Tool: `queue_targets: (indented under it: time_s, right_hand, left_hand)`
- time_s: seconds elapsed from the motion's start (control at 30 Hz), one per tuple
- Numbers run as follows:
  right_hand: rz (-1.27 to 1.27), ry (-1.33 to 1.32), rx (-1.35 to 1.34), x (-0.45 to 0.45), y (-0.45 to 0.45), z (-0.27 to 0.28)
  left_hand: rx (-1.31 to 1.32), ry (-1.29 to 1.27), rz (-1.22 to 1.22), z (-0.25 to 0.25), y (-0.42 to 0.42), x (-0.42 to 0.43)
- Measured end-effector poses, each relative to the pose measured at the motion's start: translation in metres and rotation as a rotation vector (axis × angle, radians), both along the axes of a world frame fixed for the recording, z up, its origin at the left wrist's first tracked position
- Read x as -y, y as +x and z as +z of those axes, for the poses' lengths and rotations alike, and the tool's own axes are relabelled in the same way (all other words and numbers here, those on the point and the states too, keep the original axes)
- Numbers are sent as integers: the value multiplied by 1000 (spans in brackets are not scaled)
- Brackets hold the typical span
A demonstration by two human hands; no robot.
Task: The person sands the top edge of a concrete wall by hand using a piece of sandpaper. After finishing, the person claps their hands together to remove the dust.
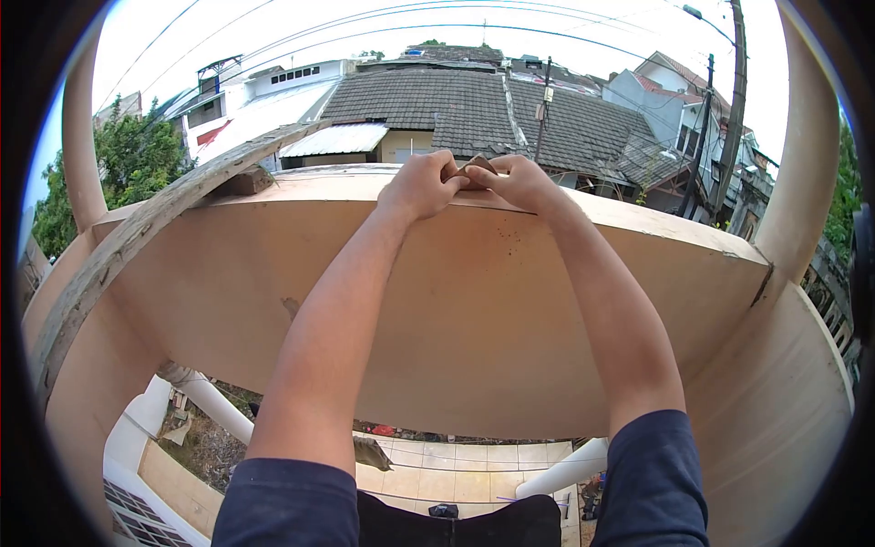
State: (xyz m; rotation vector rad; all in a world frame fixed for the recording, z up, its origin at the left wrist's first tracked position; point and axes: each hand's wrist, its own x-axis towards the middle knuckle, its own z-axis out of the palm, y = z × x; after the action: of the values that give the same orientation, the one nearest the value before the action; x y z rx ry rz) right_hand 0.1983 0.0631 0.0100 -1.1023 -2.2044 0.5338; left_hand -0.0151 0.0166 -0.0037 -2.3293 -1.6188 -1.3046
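The small brown piece sits just past 12 o'clock, above the top of the peach-coloured wall; it looks matt and angular, its upper edge peaked. The left hand pinches it from its 9 o'clock side, the right hand from its 3 o'clock side, both with fingers curled in. Fingers cover most of its lower part, so its full shape, its material and any contact with the wall are hard to make out. At 10 o'clock, a weathered plank runs into the dark lens border.
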Motion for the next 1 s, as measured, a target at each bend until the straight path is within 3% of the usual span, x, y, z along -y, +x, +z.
queue_targets:
  time_s: [0.07, 0.1, 0.13, 0.23, 0.47, 0.53, 0.6, 0.63, 0.77, 0.83, 0.87, 0.93, 1.0]
  right_hand:
    - [-444, 692, 296, 14, 7, -13]
    - [-482, 508, 328, 23, 5, -2]
    - [-478, 515, 329, 22, 2, 2]
    - [-609, 212, 306, 16, -4, 5]
    - [-702, 294, 121, 22, 0, 5]
    - [-689, 360, 88, 22, 0, 4]
    - [-561, 180, 19, 32, 5, 16]
    - [-529, 274, -59, 23, 7, 11]
    - [-627, 360, -49, 18, 6, -4]
    - [-794, 561, 282, 16, -1, -9]
    - [-796, 567, 269, 15, 1, -8]
    - [-484, 213, 84, 35, 8, 3]
    - [-417, 228, 10, 22, 15, 2]
  left_hand:
    - [-41, -17, 68, 1, 3, -2]
    - [-100, -58, 108, 4, 5, 3]
    - [-95, -53, 112, 6, 6, 4]
    - [-135, -59, 151, 3, 8, 8]
    - [-197, 87, 9, -3, 9, 10]
    - [-253, -79, 134, 13, 18, 30]
    - [-280, -69, 173, 16, 25, 32]
    - [-328, -18, 193, 15, 27, 28]
    - [-296, 42, 229, 11, 21, 21]
    - [-266, 31, 252, 12, 11, 20]
    - [-240, -1, 280, 12, 5, 20]
    - [-227, -21, 303, 15, 2, 26]
    - [-401, 50, 252, 11, 9, 32]
